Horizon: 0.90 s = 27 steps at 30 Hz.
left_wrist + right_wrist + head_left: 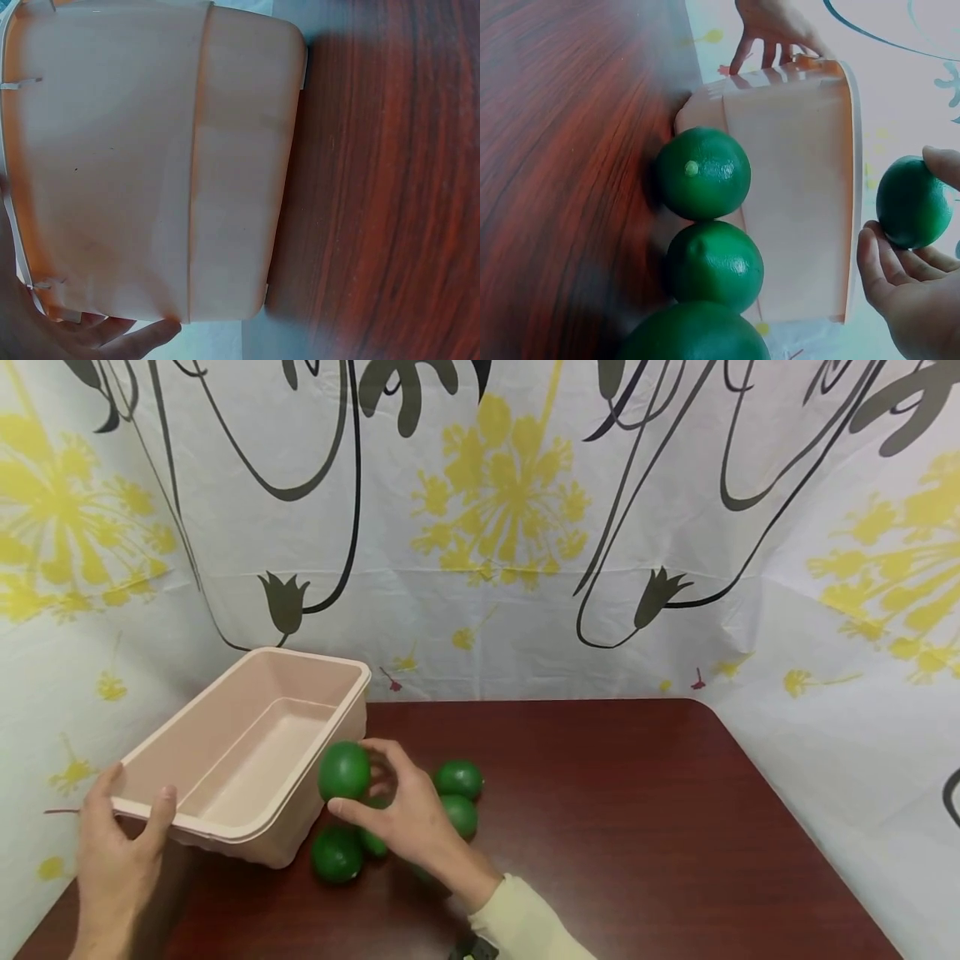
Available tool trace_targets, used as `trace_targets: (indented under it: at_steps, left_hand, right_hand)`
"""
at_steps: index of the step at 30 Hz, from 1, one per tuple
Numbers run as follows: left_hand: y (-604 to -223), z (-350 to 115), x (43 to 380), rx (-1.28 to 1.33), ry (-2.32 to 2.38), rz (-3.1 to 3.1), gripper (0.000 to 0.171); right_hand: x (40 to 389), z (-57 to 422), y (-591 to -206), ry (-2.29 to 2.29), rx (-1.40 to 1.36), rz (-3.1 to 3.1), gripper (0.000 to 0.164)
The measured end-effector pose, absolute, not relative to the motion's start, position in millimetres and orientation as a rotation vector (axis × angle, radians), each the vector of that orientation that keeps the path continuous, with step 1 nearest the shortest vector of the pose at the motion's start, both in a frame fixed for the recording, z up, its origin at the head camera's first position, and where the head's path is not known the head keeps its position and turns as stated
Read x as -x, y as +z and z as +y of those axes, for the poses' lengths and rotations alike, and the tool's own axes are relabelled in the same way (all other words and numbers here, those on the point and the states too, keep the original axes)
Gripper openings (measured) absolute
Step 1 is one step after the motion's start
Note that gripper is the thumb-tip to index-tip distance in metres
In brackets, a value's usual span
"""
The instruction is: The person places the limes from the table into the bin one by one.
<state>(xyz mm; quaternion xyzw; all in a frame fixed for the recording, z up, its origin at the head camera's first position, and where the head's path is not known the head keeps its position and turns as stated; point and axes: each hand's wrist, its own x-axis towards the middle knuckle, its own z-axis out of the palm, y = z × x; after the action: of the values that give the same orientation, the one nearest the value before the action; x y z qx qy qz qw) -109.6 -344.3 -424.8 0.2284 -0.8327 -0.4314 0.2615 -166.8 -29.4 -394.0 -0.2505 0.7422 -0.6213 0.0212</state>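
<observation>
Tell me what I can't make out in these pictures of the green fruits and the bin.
Head view: one green fruit, partly hidden behind the right hand.
Head view: a dark object, cut off by the bottom edge.
Left wrist view: the inside of the bin, hidden by its outer wall.
Right wrist view: the nearest fruit, cut off by the bottom edge.

Right arm: sleeve (531, 923) in plain, pale cream with a faint yellow-green cast; cuff (495, 902) ends near the wrist, fabric smooth and matte as seen. Adjacent to the cuff, a black, angular item (472, 949) bearing a small yellow-green mark; cropped by the lower edge of the head view, type cannot be determined. Right hand (405, 814): uncovered, slender fingers (871, 266), rounded tips. Left hand (120, 852): uncovered, as is the visible wrist; similar build. Nail detail too small to assess.
</observation>
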Motion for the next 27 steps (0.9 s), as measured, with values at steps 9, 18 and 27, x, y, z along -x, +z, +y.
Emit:
trace_targets:
  at_steps: [9, 18, 27]
  left_hand:
    - [-426.7, -350.1, 101.1, -0.621, -1.156, -2.255, 0.079]
    - [-428.6, -346.8, 108.4, -0.565, -1.158, -2.210, 0.077]
    - [-427.7, -345.2, 111.0, -0.615, -1.172, -2.228, 0.079]
  right_hand:
    - [161.8, -41.0, -400.4, -1.939, 0.791, 2.226, 0.064]
    - [165.7, -40.2, -396.2, -1.936, 0.817, 2.257, 0.064]
    - [167.3, -46.0, -393.2, -1.959, 0.855, 2.228, 0.063]
